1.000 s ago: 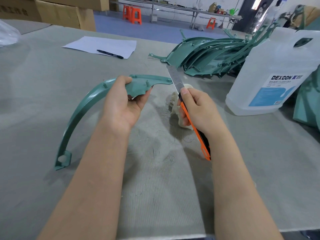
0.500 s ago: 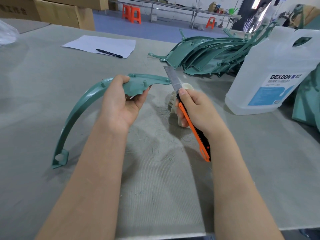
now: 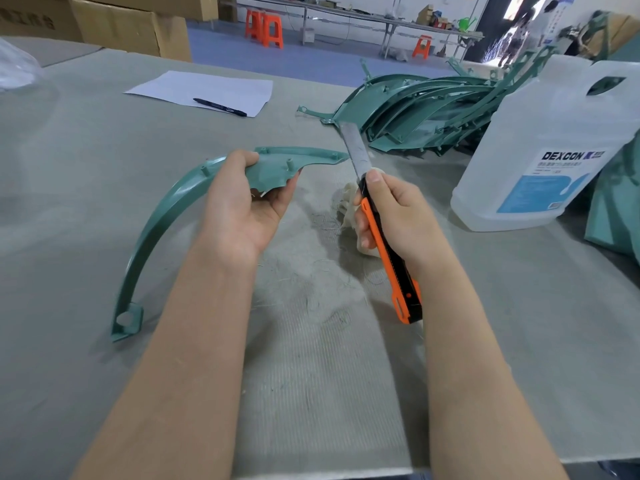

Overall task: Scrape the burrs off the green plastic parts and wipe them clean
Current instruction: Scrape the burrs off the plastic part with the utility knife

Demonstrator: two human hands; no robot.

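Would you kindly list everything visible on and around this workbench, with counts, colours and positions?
curved plastic part: one, green, held at centre-left
utility knife: one, orange and black, blade extended
cloth: one, whitish, under the right hand
stacked parts: several, green, far right
jug: one, translucent, blue label, right
paper: one sheet, white, far left
pen: one, dark, on the paper
stools: orange, background
cardboard boxes: brown, top left
left hand: grips the part
right hand: grips the knife

Green part (image 3: pixel 162 216): smooth plastic, slight gloss. Knife (image 3: pixel 384 244): dull grey metal blade, orange and black plastic handle; jug (image 3: pixel 554 143): translucent plastic, glossy paper label. Surface (image 3: pixel 104 161): matt grey ribbed cloth, strewn with fine shavings; rag (image 3: pixel 349 206): off-white cloth.
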